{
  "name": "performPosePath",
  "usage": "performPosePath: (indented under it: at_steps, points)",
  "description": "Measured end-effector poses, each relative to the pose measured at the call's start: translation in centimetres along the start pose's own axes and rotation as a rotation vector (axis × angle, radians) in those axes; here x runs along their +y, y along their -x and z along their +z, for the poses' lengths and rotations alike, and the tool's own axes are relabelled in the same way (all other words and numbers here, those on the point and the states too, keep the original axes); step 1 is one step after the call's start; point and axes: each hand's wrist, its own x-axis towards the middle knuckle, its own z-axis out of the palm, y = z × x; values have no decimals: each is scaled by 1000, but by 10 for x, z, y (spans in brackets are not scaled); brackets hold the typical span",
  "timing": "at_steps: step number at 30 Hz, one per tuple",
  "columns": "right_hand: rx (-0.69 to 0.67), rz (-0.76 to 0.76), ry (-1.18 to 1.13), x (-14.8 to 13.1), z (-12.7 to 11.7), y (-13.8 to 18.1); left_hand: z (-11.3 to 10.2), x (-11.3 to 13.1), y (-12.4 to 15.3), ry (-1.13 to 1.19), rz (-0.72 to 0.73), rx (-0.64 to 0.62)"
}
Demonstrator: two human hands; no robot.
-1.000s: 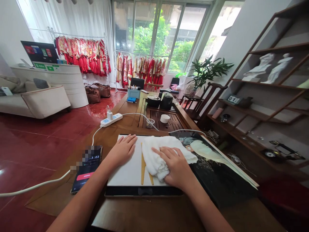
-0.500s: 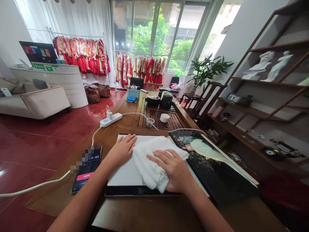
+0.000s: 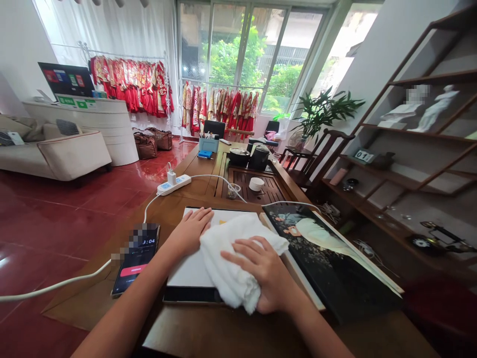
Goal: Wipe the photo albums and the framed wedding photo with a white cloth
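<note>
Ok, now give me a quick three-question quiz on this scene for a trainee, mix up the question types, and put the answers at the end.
1. Short answer: what lies under the spread fingers of the right hand?
2. True or false: the left hand is gripping the power strip.
3. Fill in the blank: the phone with the lit screen lies to the ____ of the left forearm.

Key:
1. A white cloth, loosely bunched.
2. False; that hand lies on the flat white panel.
3. Left.
</note>
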Motion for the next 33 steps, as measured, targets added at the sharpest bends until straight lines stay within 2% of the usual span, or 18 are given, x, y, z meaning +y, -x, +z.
performPosePath:
  at_steps: [3, 5, 7, 13, 15, 18, 24, 27, 30, 33]
  points:
    - [-56, -146, -36, -2, 2, 0, 0, 0, -1, -10, -6, 2]
    - [-71, -137, -39, -1, 0, 0, 0, 0, -1, -12, -5, 4]
    - [-59, -57, -24, 2, -2, 0, 0, 0, 0, -6, 2, -2]
    - [56, 322, 113, 16, -9, 2, -1, 1, 1, 9, -3, 2]
    - [78, 373, 134, 19, -10, 2, -1, 1, 1, 13, -4, 4]
    - [74, 314, 119, 18, -9, 3, -1, 2, 1, 13, -4, 6]
    - [-23, 1, -7, 4, -2, 2, -2, 1, 0, 15, 0, -6]
    - [-65, -96, -33, 1, 1, 2, -2, 0, 0, 8, 5, -3]
    - [-64, -57, -15, 4, 0, 2, -1, -1, 0, 4, 2, -6]
    - [-5, 102, 46, 12, -3, 2, 0, -1, 0, 2, 0, -5]
